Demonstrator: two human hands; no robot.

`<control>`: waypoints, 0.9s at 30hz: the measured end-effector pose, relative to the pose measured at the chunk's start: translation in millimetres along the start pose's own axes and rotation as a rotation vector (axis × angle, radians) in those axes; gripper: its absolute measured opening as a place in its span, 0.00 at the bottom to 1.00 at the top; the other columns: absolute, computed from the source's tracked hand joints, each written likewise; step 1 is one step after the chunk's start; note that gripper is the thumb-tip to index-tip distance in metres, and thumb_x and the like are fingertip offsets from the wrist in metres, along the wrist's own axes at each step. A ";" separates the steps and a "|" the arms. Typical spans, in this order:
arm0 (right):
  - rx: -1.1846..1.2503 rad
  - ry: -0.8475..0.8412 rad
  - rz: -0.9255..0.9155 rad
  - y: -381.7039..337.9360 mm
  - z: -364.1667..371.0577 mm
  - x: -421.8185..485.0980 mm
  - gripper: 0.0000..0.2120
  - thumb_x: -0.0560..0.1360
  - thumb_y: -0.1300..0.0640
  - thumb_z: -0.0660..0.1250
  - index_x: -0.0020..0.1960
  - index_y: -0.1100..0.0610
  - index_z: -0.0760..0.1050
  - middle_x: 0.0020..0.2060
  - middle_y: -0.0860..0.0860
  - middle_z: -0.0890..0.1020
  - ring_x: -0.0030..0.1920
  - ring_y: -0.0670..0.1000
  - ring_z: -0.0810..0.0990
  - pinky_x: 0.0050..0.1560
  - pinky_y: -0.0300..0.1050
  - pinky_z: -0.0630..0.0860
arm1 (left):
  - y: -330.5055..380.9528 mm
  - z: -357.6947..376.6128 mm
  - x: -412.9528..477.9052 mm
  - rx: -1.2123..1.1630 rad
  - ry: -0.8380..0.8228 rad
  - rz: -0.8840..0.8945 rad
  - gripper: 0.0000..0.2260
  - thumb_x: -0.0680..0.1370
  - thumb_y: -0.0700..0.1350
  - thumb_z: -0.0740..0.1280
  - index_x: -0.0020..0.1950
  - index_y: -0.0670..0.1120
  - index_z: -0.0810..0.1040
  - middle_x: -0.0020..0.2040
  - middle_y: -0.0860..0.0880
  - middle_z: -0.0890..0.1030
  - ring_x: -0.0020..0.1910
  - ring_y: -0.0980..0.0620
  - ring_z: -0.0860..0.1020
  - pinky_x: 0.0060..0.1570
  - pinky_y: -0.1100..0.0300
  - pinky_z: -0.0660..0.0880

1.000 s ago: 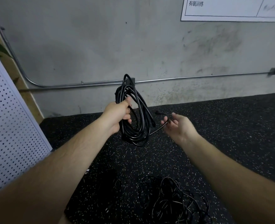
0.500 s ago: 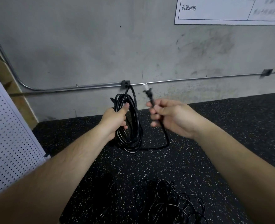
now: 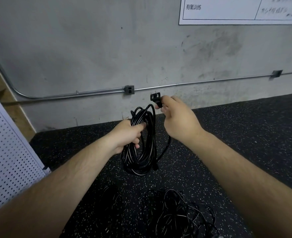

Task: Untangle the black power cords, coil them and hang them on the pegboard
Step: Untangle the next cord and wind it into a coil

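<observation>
Coil: one black power cord (image 3: 141,148) is gathered into long loops and hangs upright from the left hand; whether its bottom loops touch the floor (image 3: 244,134), I cannot tell.
Left hand: the left hand (image 3: 128,134) is on the coil's upper left, fingers (image 3: 139,127) wrapped tight round the bundle, with a short arch of loops standing above the fist.
Right hand: the right hand (image 3: 177,121) is just right of the coil's top, fingers (image 3: 164,109) pinching the neck of the plug (image 3: 155,98), prongs pointing up.
Loose tail: from the plug, a short run of cord drops under the right hand and curves back to the coil's lower right.
Tangle: below the coil, nearer the person, a knotted mess of cord (image 3: 181,213) lies on the floor, with a dimmer heap just beside it that I can't make out.
Pegboard: the pegboard (image 3: 9,160) stands well left of the coil, with no cord hung on the part in view.
Done, by my read: this first cord is free and all but coiled.
Left, by my read: tuck the plug end in, hang the coil, then tackle the whole tangle. Early days!
</observation>
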State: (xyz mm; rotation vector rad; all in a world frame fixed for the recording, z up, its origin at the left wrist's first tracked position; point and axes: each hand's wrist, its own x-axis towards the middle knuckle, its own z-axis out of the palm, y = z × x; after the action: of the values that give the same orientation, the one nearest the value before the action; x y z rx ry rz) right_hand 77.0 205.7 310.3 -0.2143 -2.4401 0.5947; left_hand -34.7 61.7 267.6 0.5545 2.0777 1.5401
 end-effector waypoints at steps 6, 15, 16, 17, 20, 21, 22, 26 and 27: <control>0.488 -0.055 0.362 -5.1 7.2 5.5 0.14 0.79 0.69 0.56 0.50 0.51 0.73 0.46 0.51 0.80 0.48 0.57 0.85 0.51 0.57 0.82 | 6.1 0.8 -4.0 -0.143 -0.061 -0.086 0.10 0.83 0.47 0.68 0.45 0.44 0.74 0.28 0.52 0.67 0.24 0.55 0.66 0.30 0.57 0.76; 0.647 0.045 0.269 -9.2 -7.9 1.3 0.24 0.75 0.36 0.57 0.49 0.54 0.81 0.47 0.49 0.85 0.51 0.47 0.83 0.59 0.50 0.78 | 1.0 7.5 -8.7 -0.024 -0.087 -0.169 0.14 0.85 0.50 0.64 0.52 0.37 0.75 0.27 0.47 0.72 0.24 0.49 0.75 0.40 0.48 0.81; 0.530 0.011 0.141 -13.7 -4.1 -3.9 0.21 0.74 0.40 0.59 0.48 0.56 0.81 0.48 0.49 0.84 0.52 0.45 0.81 0.60 0.45 0.75 | 3.0 8.5 -9.3 -0.059 -0.087 -0.159 0.14 0.85 0.48 0.63 0.50 0.37 0.74 0.26 0.46 0.72 0.24 0.48 0.75 0.37 0.49 0.80; 0.415 -0.048 -0.008 -17.6 0.9 -9.4 0.19 0.72 0.44 0.60 0.47 0.57 0.81 0.49 0.49 0.82 0.53 0.44 0.79 0.59 0.41 0.73 | 5.2 8.3 -9.9 -0.107 -0.083 -0.143 0.11 0.85 0.45 0.63 0.49 0.37 0.74 0.28 0.45 0.72 0.25 0.48 0.75 0.35 0.51 0.78; 0.133 -0.269 -0.414 -28.4 18.2 -24.6 0.14 0.68 0.52 0.62 0.46 0.60 0.80 0.54 0.52 0.78 0.55 0.50 0.75 0.61 0.39 0.71 | 10.9 0.7 -9.8 -0.242 -0.069 -0.115 0.08 0.80 0.31 0.59 0.46 0.39 0.76 0.39 0.40 0.77 0.38 0.45 0.78 0.38 0.52 0.77; 0.100 -0.307 -0.467 -30.6 21.4 -26.8 0.12 0.68 0.55 0.64 0.46 0.60 0.79 0.57 0.54 0.77 0.56 0.51 0.75 0.61 0.39 0.70 | 12.7 -3.5 -9.9 -0.287 -0.095 -0.110 0.09 0.80 0.32 0.58 0.46 0.39 0.77 0.41 0.39 0.78 0.42 0.44 0.79 0.41 0.53 0.78; 0.081 -0.321 -0.485 -31.1 23.1 -27.5 0.10 0.67 0.58 0.66 0.46 0.60 0.78 0.59 0.54 0.77 0.56 0.51 0.74 0.62 0.38 0.70 | 13.7 -8.0 -10.1 -0.332 -0.133 -0.104 0.10 0.82 0.35 0.59 0.47 0.40 0.78 0.42 0.40 0.79 0.43 0.45 0.79 0.43 0.54 0.78; -0.040 -0.333 -0.500 -26.2 26.5 -28.9 0.11 0.65 0.68 0.64 0.47 0.59 0.73 0.52 0.54 0.77 0.53 0.55 0.74 0.58 0.48 0.72 | 16.7 -21.8 -9.0 -0.458 -0.250 -0.181 0.18 0.79 0.57 0.64 0.50 0.44 0.84 0.45 0.44 0.82 0.42 0.46 0.80 0.45 0.54 0.75; -0.076 -0.333 -0.522 -24.2 29.1 -29.1 0.12 0.65 0.70 0.63 0.46 0.59 0.73 0.50 0.55 0.77 0.51 0.55 0.74 0.57 0.48 0.72 | 15.9 -21.6 -8.1 -0.419 -0.269 -0.172 0.19 0.76 0.59 0.67 0.50 0.45 0.85 0.47 0.43 0.83 0.45 0.45 0.80 0.47 0.53 0.75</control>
State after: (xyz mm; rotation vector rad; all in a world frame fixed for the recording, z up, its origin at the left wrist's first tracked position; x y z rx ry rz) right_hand 82.6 165.3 285.5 0.5184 -2.6821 0.3200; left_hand -40.8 45.0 289.3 0.3885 1.5051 1.6348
